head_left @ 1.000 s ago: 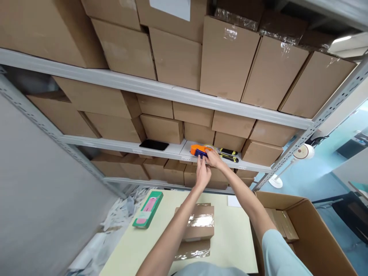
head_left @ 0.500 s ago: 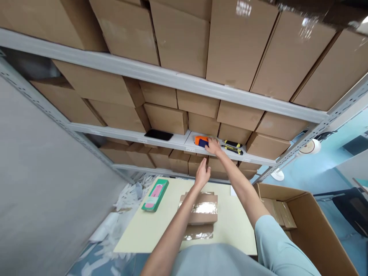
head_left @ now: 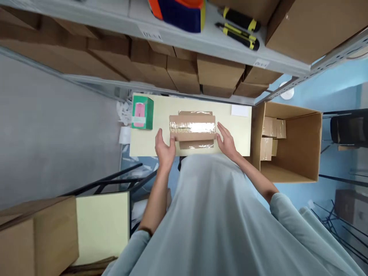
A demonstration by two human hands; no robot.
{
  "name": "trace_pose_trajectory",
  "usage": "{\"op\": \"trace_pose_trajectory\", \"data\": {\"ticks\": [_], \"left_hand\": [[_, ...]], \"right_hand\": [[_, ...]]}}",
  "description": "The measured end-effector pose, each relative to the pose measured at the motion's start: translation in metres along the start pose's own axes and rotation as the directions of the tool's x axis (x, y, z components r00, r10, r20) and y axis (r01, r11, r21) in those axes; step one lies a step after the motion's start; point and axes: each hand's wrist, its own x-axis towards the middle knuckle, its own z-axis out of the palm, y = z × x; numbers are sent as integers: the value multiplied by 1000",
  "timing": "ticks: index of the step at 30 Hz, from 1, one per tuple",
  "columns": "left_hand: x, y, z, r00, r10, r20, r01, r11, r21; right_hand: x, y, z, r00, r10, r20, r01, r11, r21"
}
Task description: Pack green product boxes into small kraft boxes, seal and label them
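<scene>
Carton (head_left: 192, 131) brown; box (head_left: 148, 113) green (pink panel (head_left: 139, 110)).

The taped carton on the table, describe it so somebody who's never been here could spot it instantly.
Beside the grey shelving is a pale yellow table. Mid-table, between the left hand and right hand, lies the taped carton. It's plain brown with a shiny clear tape band, unlike the green box with pink on it to its left.

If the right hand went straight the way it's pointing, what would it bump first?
Most likely the taped cardboard box, its right end just beyond the right hand; depth is hard to judge.
</scene>
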Motion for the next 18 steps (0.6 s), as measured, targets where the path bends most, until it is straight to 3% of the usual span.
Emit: {"op": "trace_pose_trajectory", "data": {"ticks": [3, 11, 18], "left_hand": [[5, -1, 7, 998, -17, 58, 16, 1000, 25], [32, 18, 29, 994, -64, 88, 59, 997, 59], [26, 50, 57, 980, -193, 53, 180, 963, 200]], "right_hand": [[-10, -4, 12, 997, 30, 74, -30, 1000, 0], [25, -6, 40, 971, 181, 156, -187, 982, 25], [46, -11, 71, 951, 308, 19, -307, 942, 138]]}}
